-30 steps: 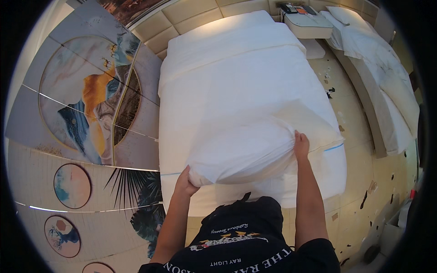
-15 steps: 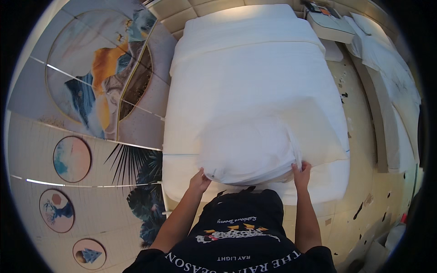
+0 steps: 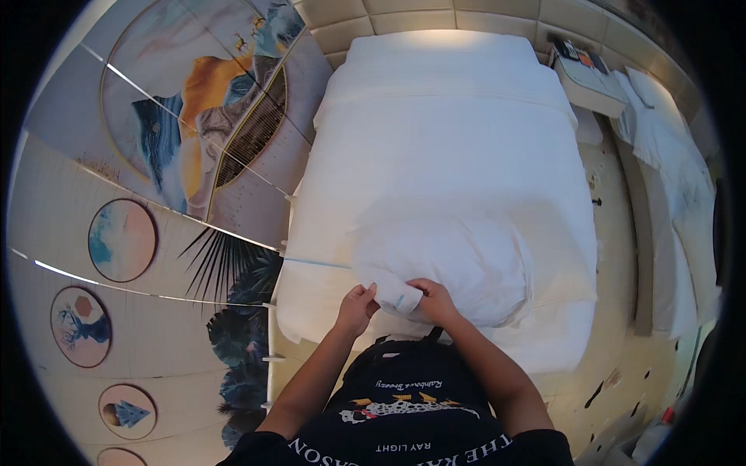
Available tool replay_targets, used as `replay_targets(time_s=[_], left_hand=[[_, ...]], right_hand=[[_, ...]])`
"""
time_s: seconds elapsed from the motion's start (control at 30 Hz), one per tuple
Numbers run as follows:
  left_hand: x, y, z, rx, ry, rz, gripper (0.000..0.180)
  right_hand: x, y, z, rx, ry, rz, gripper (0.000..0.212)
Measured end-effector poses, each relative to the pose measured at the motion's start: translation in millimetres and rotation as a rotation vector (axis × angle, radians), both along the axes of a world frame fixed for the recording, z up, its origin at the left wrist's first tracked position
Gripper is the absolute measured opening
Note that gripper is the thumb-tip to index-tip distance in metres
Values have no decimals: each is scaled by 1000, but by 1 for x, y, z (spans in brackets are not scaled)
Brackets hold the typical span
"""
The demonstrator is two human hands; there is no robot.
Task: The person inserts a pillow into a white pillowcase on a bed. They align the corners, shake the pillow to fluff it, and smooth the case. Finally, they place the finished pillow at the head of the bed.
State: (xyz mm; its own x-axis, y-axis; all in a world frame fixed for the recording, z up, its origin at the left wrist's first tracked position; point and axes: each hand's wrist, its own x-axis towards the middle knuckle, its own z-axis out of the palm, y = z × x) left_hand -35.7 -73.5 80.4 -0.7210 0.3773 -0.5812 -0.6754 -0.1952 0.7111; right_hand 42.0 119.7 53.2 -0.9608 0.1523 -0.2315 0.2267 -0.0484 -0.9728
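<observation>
Pillow (image 3: 466,260): white, plump and creased, in the lower middle of the frame, lying on the near end of the bed; its near-left corner is drawn up between the hands, with a small pale blue mark (image 3: 401,299) there.
Left hand (image 3: 357,309): closed, thumb and fingers pinching the left side of that corner.
Right hand (image 3: 432,301): closed on the same corner from its right, knuckles up.
Shirt (image 3: 408,404): black, with a spotted animal print, at the bottom centre, just below the pillow.
Bed (image 3: 443,147): white bedding fills the centre; a blue line (image 3: 317,263) runs from its left edge to the pillow.
Headboard (image 3: 416,19): padded beige panels across the top.
Nightstand (image 3: 592,87): upper right, small items on top.
Second bed (image 3: 674,210): along the right side, rumpled white bedding.
Mural (image 3: 221,101): upper left, blue, orange and grey.
Round pictures (image 3: 123,239): down the left side, near dark leaves (image 3: 241,334).
Floor (image 3: 614,357): yellowish, dark scraps at lower right.
</observation>
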Motion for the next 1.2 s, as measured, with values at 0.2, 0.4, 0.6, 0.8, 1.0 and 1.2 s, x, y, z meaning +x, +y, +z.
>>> replay_targets(time_s=[0.2, 0.4, 0.6, 0.8, 1.0, 1.2], left_hand=[[12, 23, 10, 54, 129, -71, 23], [16, 37, 16, 156, 76, -43, 27], [16, 36, 23, 238, 22, 42, 29], [15, 28, 21, 186, 31, 43, 25], [14, 27, 30, 148, 145, 6, 19], [10, 19, 26, -59, 275, 71, 24]], right_hand=[[-3, 5, 55, -145, -172, 46, 32], [2, 14, 58, -402, -298, 48, 31], [0, 7, 81, -431, -178, 97, 25], [-12, 4, 71, -254, -158, 167, 13], [-13, 4, 50, -646, -106, -57, 7], [-18, 34, 64, -545, -88, 106, 7]])
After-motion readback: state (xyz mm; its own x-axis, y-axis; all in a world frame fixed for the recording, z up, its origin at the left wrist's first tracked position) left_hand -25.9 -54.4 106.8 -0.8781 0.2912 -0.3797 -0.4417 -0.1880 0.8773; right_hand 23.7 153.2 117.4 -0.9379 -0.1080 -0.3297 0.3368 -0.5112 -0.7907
